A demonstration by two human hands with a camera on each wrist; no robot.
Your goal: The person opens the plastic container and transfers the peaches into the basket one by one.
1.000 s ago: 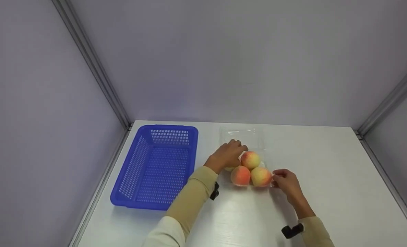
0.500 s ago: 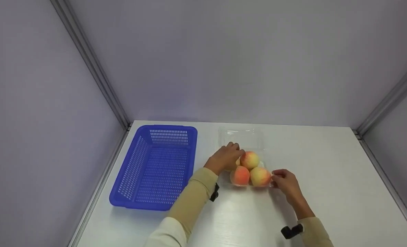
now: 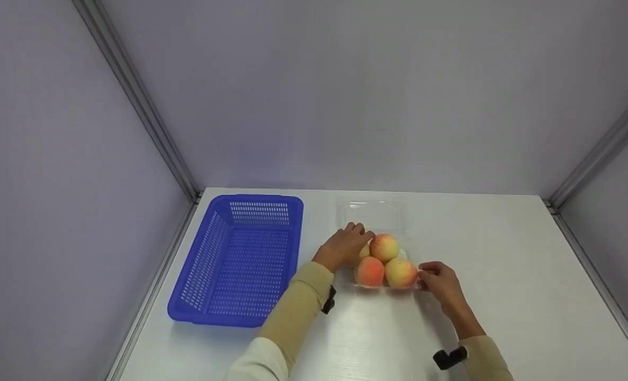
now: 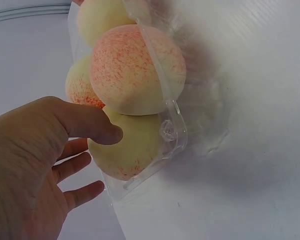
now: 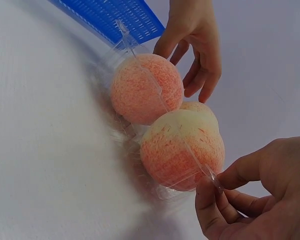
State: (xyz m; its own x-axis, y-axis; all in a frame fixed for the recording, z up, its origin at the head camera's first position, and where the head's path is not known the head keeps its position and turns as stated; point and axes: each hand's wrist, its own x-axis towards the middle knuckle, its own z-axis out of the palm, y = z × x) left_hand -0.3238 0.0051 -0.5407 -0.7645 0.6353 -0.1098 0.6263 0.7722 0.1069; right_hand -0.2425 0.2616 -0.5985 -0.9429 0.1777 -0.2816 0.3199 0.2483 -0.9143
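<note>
Several peaches stand in an open clear plastic box (image 4: 181, 131), whose transparent lid (image 3: 373, 214) lies folded back behind them. My left hand (image 3: 342, 247) grips the back-left peach (image 4: 131, 145): in the left wrist view the thumb lies on it and the other fingers curl along its far side. In the head view that hand covers most of this peach. Beside it sit the back-right peach (image 3: 384, 247), the front-left peach (image 3: 370, 272) and the front-right peach (image 3: 401, 273). At the front-right corner, my right hand (image 3: 443, 283) pinches the box's rim between thumb and fingers.
A blue slotted basket (image 3: 255, 275) stands on the white table (image 3: 504, 254), left of the box, partly behind my left sleeve (image 3: 295, 307). Grey panels (image 3: 366, 95) rise behind the table and at both sides.
My left hand has shifted slightly left and its fingers have closed around the back-left peach. The right hand stays on the box's rim.
</note>
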